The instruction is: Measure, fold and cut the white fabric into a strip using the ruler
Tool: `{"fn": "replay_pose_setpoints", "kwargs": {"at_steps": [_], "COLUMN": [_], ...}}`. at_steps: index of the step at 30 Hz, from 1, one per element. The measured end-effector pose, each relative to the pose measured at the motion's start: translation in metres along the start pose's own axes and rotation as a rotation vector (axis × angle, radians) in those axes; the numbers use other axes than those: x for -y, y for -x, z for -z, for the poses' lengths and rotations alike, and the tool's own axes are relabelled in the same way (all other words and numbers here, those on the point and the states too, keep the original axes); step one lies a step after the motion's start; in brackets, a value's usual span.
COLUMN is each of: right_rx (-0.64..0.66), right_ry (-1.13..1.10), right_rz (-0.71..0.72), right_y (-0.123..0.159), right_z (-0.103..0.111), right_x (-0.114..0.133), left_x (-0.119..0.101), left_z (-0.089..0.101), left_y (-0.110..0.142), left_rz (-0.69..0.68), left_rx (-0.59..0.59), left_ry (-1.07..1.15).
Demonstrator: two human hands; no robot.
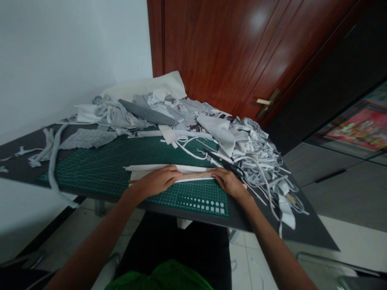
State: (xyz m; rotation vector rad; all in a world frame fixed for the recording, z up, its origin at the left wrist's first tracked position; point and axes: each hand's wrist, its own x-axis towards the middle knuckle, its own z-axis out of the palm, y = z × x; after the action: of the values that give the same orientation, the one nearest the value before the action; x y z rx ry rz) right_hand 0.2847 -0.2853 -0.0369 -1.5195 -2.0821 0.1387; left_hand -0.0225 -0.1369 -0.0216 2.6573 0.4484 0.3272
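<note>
A long strip of white cloth [193,168] lies on the green cutting mat [99,165] near the table's front edge. Along it runs a thin, light-brown wooden ruler [196,176], its left end showing past my left wrist. My left hand [161,179] is closed over the ruler and cloth at the left. Toward the cloth's right end, my right hand [227,181] grips the ruler too, fingers bent over it. Parts of both hands' fingertips are hidden. Black-handled scissors [228,163] lie just beyond my right hand, their blades pointing left.
Piles of grey and white fabric scraps [187,112] cover the back of the dark table [314,229]. Tangled strips [260,165] spread along its right side. A long grey cloth tube [53,161] hangs over the front left edge. Behind stand a wall and a brown door [217,52].
</note>
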Motion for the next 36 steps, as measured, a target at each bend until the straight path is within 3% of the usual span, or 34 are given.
{"fn": "replay_pose_setpoints", "kwargs": {"at_steps": [11,19,31,36], "right_rx": [-0.137,-0.152,-0.062,-0.012], "right_ry": [0.027,-0.084,-0.123,-0.056], "right_rz": [0.050,0.063,0.083,0.019], "right_y": [0.003,0.014,0.014,0.008], "right_z": [-0.015,-0.015,-0.003,0.003], "right_x": [-0.008,-0.002,0.014,0.025], "left_x": [0.010,0.008,-0.005,-0.012], "left_z": [0.003,-0.013,-0.022,-0.028], "left_y": [0.006,0.026,0.046,0.057], "left_rz": [-0.003,-0.013,-0.026,-0.076], "left_rx": [-0.051,-0.264,-0.269,-0.281], "left_ry": [-0.098,-0.146,-0.210,-0.209]}}
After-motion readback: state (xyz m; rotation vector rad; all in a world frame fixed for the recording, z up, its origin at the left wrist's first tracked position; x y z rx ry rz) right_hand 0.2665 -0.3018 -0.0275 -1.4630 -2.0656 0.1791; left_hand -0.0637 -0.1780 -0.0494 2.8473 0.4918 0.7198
